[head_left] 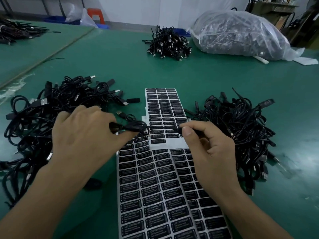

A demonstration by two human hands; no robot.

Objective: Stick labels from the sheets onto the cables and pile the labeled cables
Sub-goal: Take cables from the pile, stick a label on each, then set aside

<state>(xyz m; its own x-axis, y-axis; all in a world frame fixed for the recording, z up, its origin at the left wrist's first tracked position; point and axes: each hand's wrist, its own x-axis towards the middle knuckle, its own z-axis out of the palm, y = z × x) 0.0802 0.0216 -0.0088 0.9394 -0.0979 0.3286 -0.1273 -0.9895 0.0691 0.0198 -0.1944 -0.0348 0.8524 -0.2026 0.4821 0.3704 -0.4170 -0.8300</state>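
Item: black cable (136, 126), one, held just above the label sheets (155, 195), over their middle part.
- Left hand (81, 135): at the sheets' left edge, thumb and fingers closed on the cable's coiled part.
- Right hand (210, 149): over the sheets' right side, thumb and forefinger pinching the cable's other end; a short length runs between the two hands.
- Label sheets: overlapping, rows of black labels on white backing, flat on the green table (120, 57).
- Cable heap (51, 114): left of the sheets, touching their left edge.
- Second cable heap (241, 128): right of the sheets.
- Third, smaller cable heap (169, 44): well beyond the sheets.
- Clear plastic bag (238, 31): beyond the sheets to the right, dark contents.
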